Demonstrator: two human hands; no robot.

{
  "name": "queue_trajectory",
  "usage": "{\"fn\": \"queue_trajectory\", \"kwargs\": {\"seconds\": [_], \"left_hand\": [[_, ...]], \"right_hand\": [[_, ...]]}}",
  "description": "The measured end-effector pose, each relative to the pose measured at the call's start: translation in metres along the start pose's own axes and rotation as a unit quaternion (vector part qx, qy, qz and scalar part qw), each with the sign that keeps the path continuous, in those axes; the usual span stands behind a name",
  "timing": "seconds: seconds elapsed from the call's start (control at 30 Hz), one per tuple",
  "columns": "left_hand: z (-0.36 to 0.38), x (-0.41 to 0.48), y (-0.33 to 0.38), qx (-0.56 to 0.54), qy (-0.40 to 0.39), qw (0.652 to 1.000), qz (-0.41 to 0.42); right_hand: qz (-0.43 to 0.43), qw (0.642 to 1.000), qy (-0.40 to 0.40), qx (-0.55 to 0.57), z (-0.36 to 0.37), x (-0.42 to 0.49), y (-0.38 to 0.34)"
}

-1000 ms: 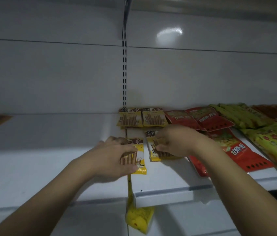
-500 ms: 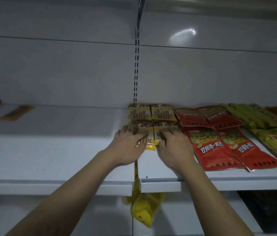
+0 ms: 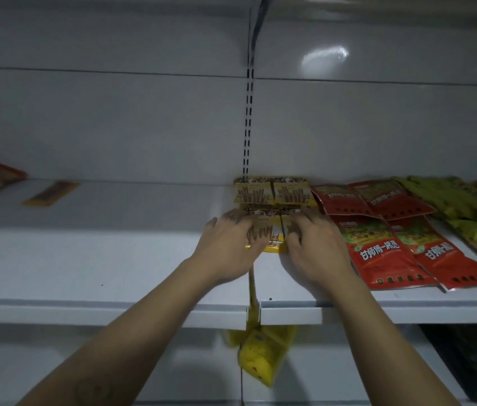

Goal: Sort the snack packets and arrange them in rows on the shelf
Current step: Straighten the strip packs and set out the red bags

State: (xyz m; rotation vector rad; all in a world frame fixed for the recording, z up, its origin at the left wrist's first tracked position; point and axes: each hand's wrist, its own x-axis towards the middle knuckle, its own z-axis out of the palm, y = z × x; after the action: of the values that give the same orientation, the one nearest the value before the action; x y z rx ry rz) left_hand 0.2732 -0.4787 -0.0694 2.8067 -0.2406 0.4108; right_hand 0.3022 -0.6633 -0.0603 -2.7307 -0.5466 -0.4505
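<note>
Yellow stick-snack packets (image 3: 272, 232) are being pressed flat onto the white shelf (image 3: 85, 259) by both hands, just in front of two matching packets (image 3: 272, 191) at the back wall. The left hand (image 3: 231, 247) is being laid with straight fingers over the left packet, the right hand (image 3: 316, 253) likewise over the right one. Just beside them, red packets (image 3: 383, 253) are being displayed in rows, with green packets (image 3: 451, 197) beyond. Another yellow packet (image 3: 260, 356) is hanging below the shelf's front edge.
</note>
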Motion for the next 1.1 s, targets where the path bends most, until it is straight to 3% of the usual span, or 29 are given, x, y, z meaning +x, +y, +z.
{"fn": "queue_trajectory", "kwargs": {"seconds": [0.17,0.4,0.73,1.1], "left_hand": [[-0.038,-0.035,-0.052,0.040,-0.004,0.998,-0.053],[-0.124,-0.120,-0.172,0.097,0.001,0.985,-0.145],[-0.207,-0.260,-0.319,0.111,0.019,0.950,-0.290],[-0.243,-0.292,-0.407,0.110,0.048,0.924,-0.363]], "right_hand": [[-0.039,0.999,-0.031,-0.012,-0.004,0.017,-0.064],[-0.154,0.984,-0.091,-0.011,0.030,0.041,-0.208],[-0.245,0.954,-0.173,0.029,0.091,0.052,-0.406],[-0.315,0.927,-0.198,0.038,0.138,0.090,-0.540]]}}
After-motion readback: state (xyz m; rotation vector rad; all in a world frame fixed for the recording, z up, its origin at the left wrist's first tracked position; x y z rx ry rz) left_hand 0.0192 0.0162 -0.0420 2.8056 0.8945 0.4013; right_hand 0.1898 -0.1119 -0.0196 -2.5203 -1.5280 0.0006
